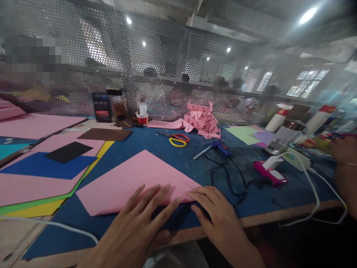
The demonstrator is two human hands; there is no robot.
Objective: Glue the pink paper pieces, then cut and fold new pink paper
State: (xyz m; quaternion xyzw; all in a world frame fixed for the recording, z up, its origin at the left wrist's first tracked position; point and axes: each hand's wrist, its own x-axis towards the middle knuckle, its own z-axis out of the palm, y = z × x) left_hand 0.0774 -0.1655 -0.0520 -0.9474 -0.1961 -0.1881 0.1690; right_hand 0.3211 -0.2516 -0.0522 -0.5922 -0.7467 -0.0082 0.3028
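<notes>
A folded sheet of pink paper (134,175) lies on the blue table top in front of me. My left hand (145,212) rests on its near part, fingers spread and stretched out. At the sheet's right corner, my right hand (216,208) has its fingers bent over the edge, with the thumb just below; the exact contact under the fingers is hidden. Beyond the paper lie scissors (178,140) with red and yellow handles. A blue glue gun (221,148) with a black cord lies right of them.
Stacked coloured sheets (25,190) lie at left, with blue paper (52,167) and black paper (68,152) on top. Cut pink pieces (202,119) are heaped at the back. A magenta power adapter (270,174), a clear jar (284,137) and another person's arm (346,167) are at right.
</notes>
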